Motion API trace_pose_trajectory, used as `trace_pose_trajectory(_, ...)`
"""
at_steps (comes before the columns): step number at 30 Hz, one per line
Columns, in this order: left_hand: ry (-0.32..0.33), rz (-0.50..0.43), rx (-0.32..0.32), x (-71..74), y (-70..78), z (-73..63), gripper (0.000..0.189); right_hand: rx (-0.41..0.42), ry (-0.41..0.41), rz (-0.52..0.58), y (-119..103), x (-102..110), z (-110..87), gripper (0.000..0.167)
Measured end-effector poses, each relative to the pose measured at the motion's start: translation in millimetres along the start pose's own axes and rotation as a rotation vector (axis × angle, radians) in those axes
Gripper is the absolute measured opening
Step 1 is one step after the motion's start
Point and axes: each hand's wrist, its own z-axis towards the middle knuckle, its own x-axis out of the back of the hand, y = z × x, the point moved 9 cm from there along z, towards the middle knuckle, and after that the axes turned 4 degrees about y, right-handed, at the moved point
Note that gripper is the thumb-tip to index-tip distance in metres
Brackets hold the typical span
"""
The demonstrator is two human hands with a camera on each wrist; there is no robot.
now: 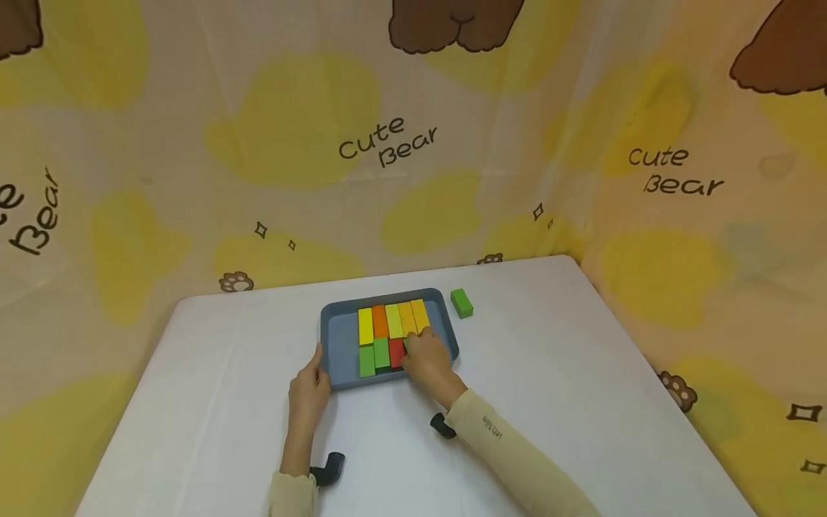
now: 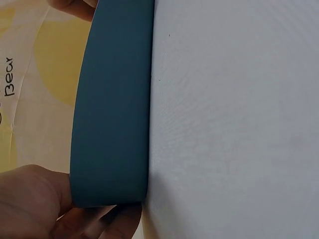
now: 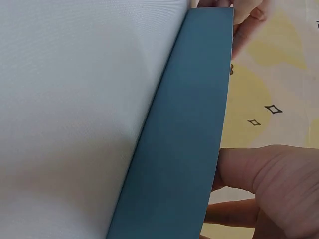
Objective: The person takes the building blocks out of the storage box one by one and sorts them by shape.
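A blue-grey rectangular tray (image 1: 342,337) holds several coloured blocks in two rows. The back row has yellow blocks (image 1: 365,327) and an orange block (image 1: 379,322); in front are green blocks (image 1: 367,361) and a red block (image 1: 396,352). My left hand (image 1: 310,391) grips the tray's front left corner, thumb at the rim and fingers around the outside. Over the front row's right end, my right hand (image 1: 429,359) pinches a green block (image 1: 406,345), of which only a sliver shows. In the right wrist view the tray wall (image 3: 172,124) hides those fingertips.
Another green block (image 1: 461,303) lies on the white table (image 1: 220,402), just beyond the tray's right end. Black wrist-worn pieces (image 1: 328,469) stick out beside both forearms. A printed cloth (image 1: 310,143) hangs behind the table and along its sides.
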Motion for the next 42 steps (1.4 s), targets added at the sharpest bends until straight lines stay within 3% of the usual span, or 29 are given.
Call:
trace_pose_trajectory(5,-0.027,0.02,0.049,-1.9,-11.6,-11.6,0.053,0.005,-0.005,0.03,0.0,-11.4,-13.5,0.025)
trace_pose_trajectory(9,-0.051,0.018,0.042,-11.5,-10.7,-13.2,0.054,-0.011,0.018,0.078,9.8,-11.8,-20.9,0.023)
trace_pose_trajectory(14,-0.058,-0.003,0.014,-19.4,-2.1,-9.2,0.054,-0.022,0.045,0.095,19.9,-3.8,-20.6,0.024)
trace_pose_trajectory(22,-0.034,0.002,0.017,-12.6,-1.3,-6.2,0.054,-0.01,0.012,0.16,15.4,22.1,-14.1,0.029)
trace_pose_trajectory(30,-0.02,-0.004,0.02,-9.3,-2.3,-0.5,0.055,0.064,0.079,0.145,29.9,59.4,9.0,0.043)
trace_pose_trajectory(36,0.005,-0.013,0.038,-5.4,-4.7,-0.4,0.053,0.093,0.087,0.091,56.8,75.0,34.9,0.053)
trace_pose_trajectory(42,0.033,-0.024,0.045,-1.8,-6.5,-0.5,0.052,0.129,0.123,0.057,84.3,93.0,64.4,0.051)
